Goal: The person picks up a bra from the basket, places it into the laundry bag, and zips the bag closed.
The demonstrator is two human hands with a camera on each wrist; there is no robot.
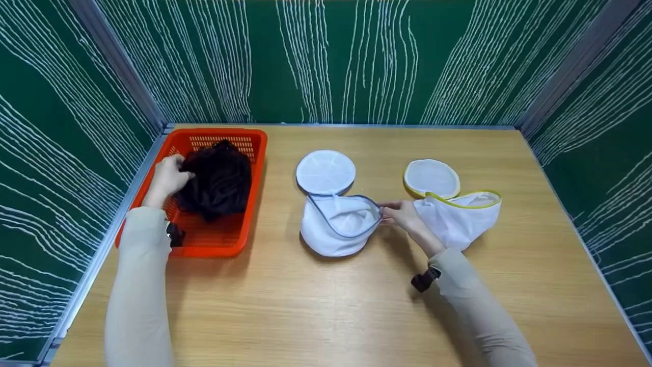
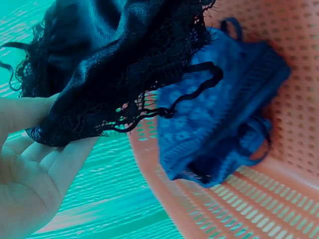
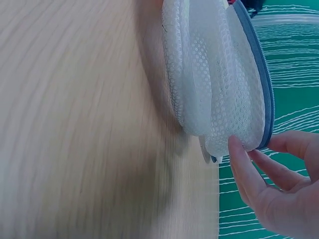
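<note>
My left hand [image 1: 170, 178] reaches into the red basket [image 1: 258, 173] and pinches a black satin garment [image 2: 99, 64] with lace edging and thin straps between thumb and fingers. Below it in the left wrist view, a blue lace garment [image 2: 214, 109] with loops of strap lies in the basket. My right hand [image 1: 405, 216] pinches the zippered rim of a white mesh laundry bag [image 1: 326, 237] at its right side. The bag stands with its mouth open, and its round lid [image 1: 326, 172] is folded back behind it. In the right wrist view, the thumb and fingers grip the grey-blue zip edge [image 3: 266, 99].
To the right, a second white laundry bag [image 1: 453, 224] with yellow trim lies slumped and open, its lid [image 1: 433, 177] folded back. The wooden table [image 1: 316, 311] is bordered by green walls [image 1: 265, 61] with white wavy lines at the back and sides.
</note>
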